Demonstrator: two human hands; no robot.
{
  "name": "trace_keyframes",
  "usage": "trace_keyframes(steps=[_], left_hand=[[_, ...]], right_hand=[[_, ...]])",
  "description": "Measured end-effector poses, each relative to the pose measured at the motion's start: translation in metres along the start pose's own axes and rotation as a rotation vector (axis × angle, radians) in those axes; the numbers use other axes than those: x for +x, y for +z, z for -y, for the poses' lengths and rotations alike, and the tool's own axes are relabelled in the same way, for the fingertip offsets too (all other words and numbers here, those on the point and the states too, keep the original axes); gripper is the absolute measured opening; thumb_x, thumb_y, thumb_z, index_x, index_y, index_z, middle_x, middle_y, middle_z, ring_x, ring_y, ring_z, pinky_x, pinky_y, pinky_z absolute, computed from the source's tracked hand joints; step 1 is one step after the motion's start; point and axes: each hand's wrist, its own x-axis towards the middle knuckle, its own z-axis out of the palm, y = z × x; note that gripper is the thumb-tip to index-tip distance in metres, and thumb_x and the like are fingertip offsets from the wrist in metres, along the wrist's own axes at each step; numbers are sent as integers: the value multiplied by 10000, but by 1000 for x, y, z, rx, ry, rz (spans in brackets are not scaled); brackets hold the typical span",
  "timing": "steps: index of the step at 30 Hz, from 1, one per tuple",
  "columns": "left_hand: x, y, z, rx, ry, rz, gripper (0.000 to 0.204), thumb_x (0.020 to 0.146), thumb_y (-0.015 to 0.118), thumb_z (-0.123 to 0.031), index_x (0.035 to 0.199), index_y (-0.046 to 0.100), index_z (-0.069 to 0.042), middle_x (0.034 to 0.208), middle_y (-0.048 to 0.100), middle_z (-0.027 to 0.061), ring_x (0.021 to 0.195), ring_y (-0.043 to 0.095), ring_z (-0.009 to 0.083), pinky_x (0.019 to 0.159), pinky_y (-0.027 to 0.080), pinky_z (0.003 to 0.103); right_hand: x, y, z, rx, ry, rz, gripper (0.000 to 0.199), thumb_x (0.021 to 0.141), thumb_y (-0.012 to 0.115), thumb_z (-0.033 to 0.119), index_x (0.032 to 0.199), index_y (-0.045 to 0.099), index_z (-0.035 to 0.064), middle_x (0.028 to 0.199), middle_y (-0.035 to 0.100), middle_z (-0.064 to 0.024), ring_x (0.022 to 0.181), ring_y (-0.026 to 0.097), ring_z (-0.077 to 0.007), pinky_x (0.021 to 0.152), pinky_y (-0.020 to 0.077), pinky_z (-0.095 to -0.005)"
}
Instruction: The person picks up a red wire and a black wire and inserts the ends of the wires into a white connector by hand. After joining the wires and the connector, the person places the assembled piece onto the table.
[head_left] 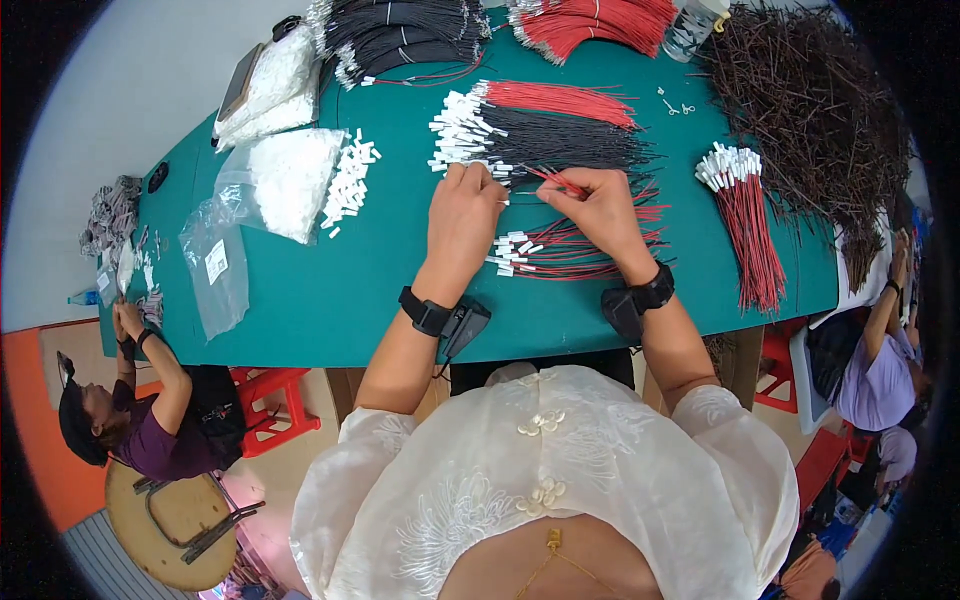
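My left hand (463,215) is closed in a pinch, and a small white plastic connector (504,203) just shows at its fingertips. My right hand (597,208) grips several red wires (560,181), with a thin wire end pointing toward the left hand. Below both hands lies a loose group of red and black wires with white connectors (515,254). Just beyond them are neat rows of black wires (565,135) and red wires (555,100), their white connectors toward the left. My fingers hide part of these rows.
Loose white connectors (350,182) lie beside a clear bag of connectors (295,185). A finished-looking wire bundle (745,230) rests at right, near a large brown heap (805,100). Tied black (405,35) and red bundles (600,25) lie at the back. Other people (150,400) sit at both sides.
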Motion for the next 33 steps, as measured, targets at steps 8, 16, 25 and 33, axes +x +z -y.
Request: trace_keyframes(steps=[8, 16, 25, 33], left_hand=[[-2, 0, -5, -672, -294, -55, 121, 803, 742, 5, 922, 722, -3, 864, 716, 78, 775, 683, 186, 691, 535, 301], [-4, 4, 5, -1049, -535, 19, 126, 846, 741, 8, 967, 713, 27, 897, 745, 76, 819, 692, 98, 695, 536, 231], [-3, 4, 7, -1267, -573, 6, 159, 849, 735, 21, 1003, 695, 29, 940, 725, 73, 847, 681, 115, 781, 542, 239], [-3, 4, 4, -1362, -585, 4, 152, 838, 738, 35, 979, 685, 14, 924, 715, 58, 851, 673, 114, 787, 540, 240]], right_hand=[[0, -1, 1, 42, -24, -16, 146, 806, 773, 124, 863, 735, -6, 537, 447, -14, 518, 409, -58, 483, 338, -274], [-1, -3, 9, 37, -38, -15, 101, 800, 767, 55, 858, 727, -17, 611, 533, 34, 574, 396, -22, 512, 310, -224], [-1, -4, 9, 26, 5, -15, 98, 808, 762, 66, 860, 727, -9, 630, 549, 38, 585, 409, -19, 517, 314, -222], [-1, 1, 6, 59, 0, -20, 128, 814, 772, 122, 857, 737, 7, 573, 534, 10, 552, 424, -35, 496, 336, -253]])
